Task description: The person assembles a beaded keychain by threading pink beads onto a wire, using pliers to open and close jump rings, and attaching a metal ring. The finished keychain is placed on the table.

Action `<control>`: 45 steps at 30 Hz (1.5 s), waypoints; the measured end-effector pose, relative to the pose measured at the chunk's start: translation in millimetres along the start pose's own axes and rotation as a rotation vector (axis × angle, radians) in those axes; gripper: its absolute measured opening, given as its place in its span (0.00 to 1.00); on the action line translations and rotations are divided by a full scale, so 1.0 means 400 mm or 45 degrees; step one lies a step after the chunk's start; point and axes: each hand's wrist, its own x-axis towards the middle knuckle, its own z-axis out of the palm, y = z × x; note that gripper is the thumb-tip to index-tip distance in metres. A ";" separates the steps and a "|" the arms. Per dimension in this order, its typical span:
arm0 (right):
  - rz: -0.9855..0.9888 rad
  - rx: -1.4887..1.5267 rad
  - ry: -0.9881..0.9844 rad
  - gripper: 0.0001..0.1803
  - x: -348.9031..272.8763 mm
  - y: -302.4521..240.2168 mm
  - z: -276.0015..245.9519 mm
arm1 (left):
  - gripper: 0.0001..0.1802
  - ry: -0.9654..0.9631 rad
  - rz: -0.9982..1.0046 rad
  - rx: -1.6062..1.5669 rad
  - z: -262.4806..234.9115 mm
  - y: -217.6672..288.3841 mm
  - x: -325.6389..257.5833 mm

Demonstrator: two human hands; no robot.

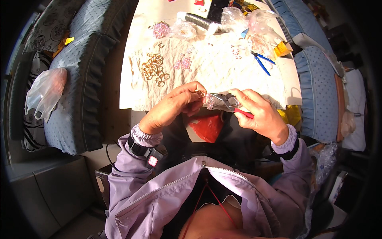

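lilac jacket (159,195) nearest, right hand (260,113) grips pliers (226,99) crosswise, tips leftward toward gold ring (200,93) pinched by left hand (175,104).

Strong sunlight bleaches the white worktop (137,26). Beyond its left edge stands a blue dotted sofa (75,93) with a ruffled skirt, a shadowed brown floor (108,75) between. Matching blue seating (316,93) flanks the right edge. Well out from the near left corner, a grey cabinet-like block (55,195) sits in shade.
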 end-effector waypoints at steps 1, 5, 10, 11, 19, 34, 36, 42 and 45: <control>0.009 0.031 0.003 0.32 0.000 -0.001 0.000 | 0.10 -0.007 0.009 -0.004 -0.001 0.000 0.001; 0.047 0.084 0.011 0.32 0.002 -0.005 0.000 | 0.10 -0.025 0.052 0.018 -0.001 -0.002 -0.002; 0.129 0.224 0.002 0.30 0.001 -0.008 0.000 | 0.11 -0.008 0.110 0.084 -0.002 -0.006 -0.008; 0.124 0.233 0.008 0.29 0.001 -0.007 0.001 | 0.11 0.004 0.124 0.082 -0.001 -0.008 -0.007; 0.243 0.444 -0.065 0.25 0.004 0.000 0.010 | 0.12 0.108 0.142 0.230 0.005 -0.021 -0.006; 0.243 0.367 -0.109 0.27 0.000 -0.005 0.009 | 0.09 -0.054 0.053 -0.181 -0.006 -0.060 0.008; 0.282 0.368 -0.174 0.28 0.000 -0.004 0.005 | 0.10 -0.063 0.056 -0.204 -0.003 -0.070 0.015; 0.337 0.401 -0.203 0.28 0.003 -0.009 -0.002 | 0.14 -0.002 0.075 -0.327 0.016 -0.080 0.020; 0.313 0.348 -0.212 0.28 0.004 -0.010 -0.005 | 0.18 0.014 0.093 -0.199 0.010 -0.073 0.016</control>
